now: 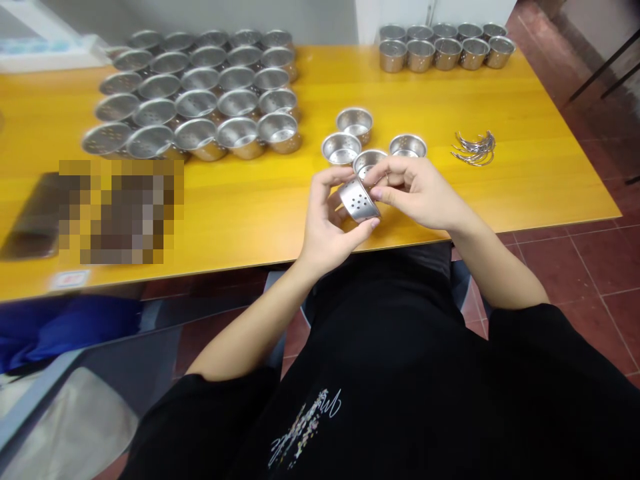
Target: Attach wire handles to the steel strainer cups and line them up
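Note:
My left hand (327, 223) is wrapped round a small perforated stainless-steel cup (358, 200), tilted on its side just above the table's front edge. A cluster of drilled holes shows on the side facing me. At the cup's right rim, the fingers and thumb of my right hand (413, 193) are pinched together; whatever they hold is too small or hidden to make out. Close beyond my hands stand several more perforated cups (408, 145), one of them partly hidden behind my right fingers. To the right lies a small pile of thin curved metal wires (475, 148).
Rows of metal cups (200, 137) fill the table's back left. Two rows of cups (447, 53) stand at the back right. A dark flat object (33, 213) and a blurred-out patch are at the left. The yellow table (525, 187) ends at the right above a tiled floor.

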`<action>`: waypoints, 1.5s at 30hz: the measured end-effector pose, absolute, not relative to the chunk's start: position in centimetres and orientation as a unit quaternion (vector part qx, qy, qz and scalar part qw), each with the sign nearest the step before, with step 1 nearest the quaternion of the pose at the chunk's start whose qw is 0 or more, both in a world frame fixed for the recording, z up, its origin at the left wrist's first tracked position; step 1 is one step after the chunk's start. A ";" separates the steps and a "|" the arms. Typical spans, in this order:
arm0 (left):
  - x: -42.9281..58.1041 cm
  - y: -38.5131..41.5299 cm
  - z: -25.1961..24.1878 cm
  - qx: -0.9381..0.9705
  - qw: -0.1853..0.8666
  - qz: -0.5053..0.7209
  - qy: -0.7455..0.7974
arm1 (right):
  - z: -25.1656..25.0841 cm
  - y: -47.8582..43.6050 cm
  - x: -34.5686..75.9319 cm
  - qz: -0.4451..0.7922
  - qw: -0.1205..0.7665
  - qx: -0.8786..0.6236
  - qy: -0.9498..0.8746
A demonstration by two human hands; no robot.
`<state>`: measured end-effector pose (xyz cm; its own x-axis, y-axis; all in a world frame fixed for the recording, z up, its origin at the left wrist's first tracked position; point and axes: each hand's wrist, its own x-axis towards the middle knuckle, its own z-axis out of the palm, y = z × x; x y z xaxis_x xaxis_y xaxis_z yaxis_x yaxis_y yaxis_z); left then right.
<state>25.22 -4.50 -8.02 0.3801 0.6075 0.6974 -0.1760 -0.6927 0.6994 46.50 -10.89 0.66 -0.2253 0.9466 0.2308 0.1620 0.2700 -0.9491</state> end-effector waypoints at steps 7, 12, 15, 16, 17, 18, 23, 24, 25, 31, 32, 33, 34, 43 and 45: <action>25.1 -4.3 -8.3 0.735 0.377 0.547 0.138 | 0.2 -10.3 46.4 0.451 0.460 -0.414 -0.644; 25.1 -4.3 -8.4 0.735 0.357 0.556 0.152 | 0.4 -10.4 46.6 0.400 0.431 -0.415 -0.694; 25.2 -4.3 -8.4 0.737 0.354 0.559 0.139 | 0.4 -10.5 46.7 0.367 0.429 -0.418 -0.712; 25.2 -4.3 -8.4 0.738 0.356 0.558 0.132 | 0.3 -10.5 46.7 0.358 0.432 -0.415 -0.716; 25.2 -4.3 -8.4 0.740 0.359 0.555 0.125 | 0.2 -10.4 46.8 0.349 0.435 -0.411 -0.721; 25.3 -4.2 -8.4 0.743 0.362 0.550 0.120 | 0.1 -10.3 46.8 0.340 0.437 -0.408 -0.726; 25.4 -4.2 -8.4 0.751 0.387 0.525 0.109 | -0.9 -9.7 47.0 0.350 0.456 -0.399 -0.714; 25.5 -4.3 -8.4 0.750 0.389 0.525 0.107 | -1.1 -9.6 47.0 0.361 0.458 -0.399 -0.708; 25.5 -4.3 -8.3 0.750 0.388 0.526 0.106 | -1.2 -9.5 47.1 0.372 0.459 -0.398 -0.702; 25.2 -3.9 -8.3 0.755 0.374 0.529 0.104 | -1.6 -9.2 47.7 0.388 0.467 -0.391 -0.692; 25.0 -3.8 -8.4 0.757 0.380 0.523 0.100 | -1.6 -9.1 47.8 0.386 0.470 -0.390 -0.692; 24.9 -3.7 -8.5 0.758 0.389 0.515 0.096 | -1.6 -9.0 47.8 0.383 0.473 -0.388 -0.692; 24.8 -3.6 -8.5 0.758 0.400 0.507 0.092 | -1.7 -8.9 47.9 0.380 0.475 -0.386 -0.694; 24.4 -3.7 -8.3 0.748 0.456 0.476 0.079 | -1.1 -8.8 48.1 0.315 0.506 -0.395 -0.699; 24.4 -3.8 -8.2 0.747 0.456 0.478 0.079 | -1.0 -8.9 48.3 0.309 0.500 -0.398 -0.705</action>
<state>24.42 -3.78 -8.24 0.5310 0.5536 0.6416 -0.3176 -0.5720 0.7563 48.25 -8.87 -1.04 -0.1839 0.8698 0.4579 0.2521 0.4920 -0.8333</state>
